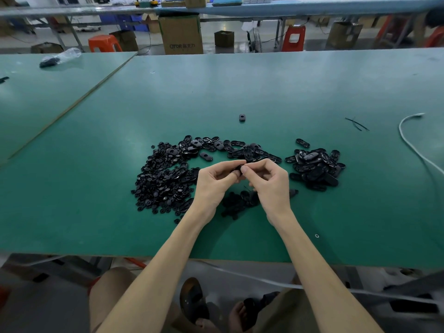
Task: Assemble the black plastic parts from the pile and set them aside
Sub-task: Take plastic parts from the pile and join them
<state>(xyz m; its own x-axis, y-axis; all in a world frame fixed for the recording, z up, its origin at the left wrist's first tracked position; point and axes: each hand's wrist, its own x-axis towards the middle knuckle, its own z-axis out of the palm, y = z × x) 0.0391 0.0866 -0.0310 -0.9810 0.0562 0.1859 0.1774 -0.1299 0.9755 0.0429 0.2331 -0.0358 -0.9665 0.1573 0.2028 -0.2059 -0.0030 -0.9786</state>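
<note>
My left hand (pixel 215 181) and my right hand (pixel 269 181) meet above the green table (pixel 264 87), fingertips pinching one small black plastic part (pixel 238 167) between them; most of it is hidden by my fingers. A big pile of small round black pieces (pixel 161 181) lies left of my hands. Oval black shells (pixel 225 147) arc behind them. Another heap of oval black parts (pixel 314 167) lies to the right. A small dark cluster (pixel 237 200) sits under my wrists. One lone black part (pixel 242 117) lies farther back.
A white cable (pixel 408 140) curls at the right edge, with thin black ties (pixel 356 123) near it. A plastic bag of black parts (pixel 60 57) lies far left. Cardboard boxes (pixel 181 34) and red stools (pixel 104 43) stand beyond the table. A screw (pixel 317 235) sits near the front edge.
</note>
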